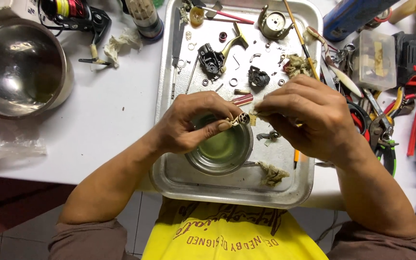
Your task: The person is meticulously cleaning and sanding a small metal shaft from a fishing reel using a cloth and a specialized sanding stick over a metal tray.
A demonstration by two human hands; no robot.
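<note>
Left hand (pixel 188 123) pinches a small round metal part (pixel 243 119) between thumb and fingertips, fingers narrow, right over the glass bowl (pixel 220 154) of greenish liquid. The part sits at 3 o'clock from the left hand, at 9 o'clock from the right. Its open round end faces the camera, so the long axis seems to run roughly toward the viewer; hard to tell more.

Right hand (pixel 306 118) is curled shut on a bit of pale rag (pixel 256 114), touching the part's right side. Both hands are equally near; the left one carries the part.

All of this is above the metal tray (pixel 169 171), which lies on the white surface (pixel 107 120). More small parts are scattered at 12 o'clock on the tray, a dirty rag wad (pixel 272 174) at 5 o'clock of the bowl.

Packaging: clear plastic box (pixel 374 60) at 2 o'clock, rectangular, pale contents; blue cylindrical can (pixel 350 17) above it; crumpled clear bag (pixel 18 147) at 9 o'clock. Steel bowl (pixel 20 67) at 10 o'clock.
</note>
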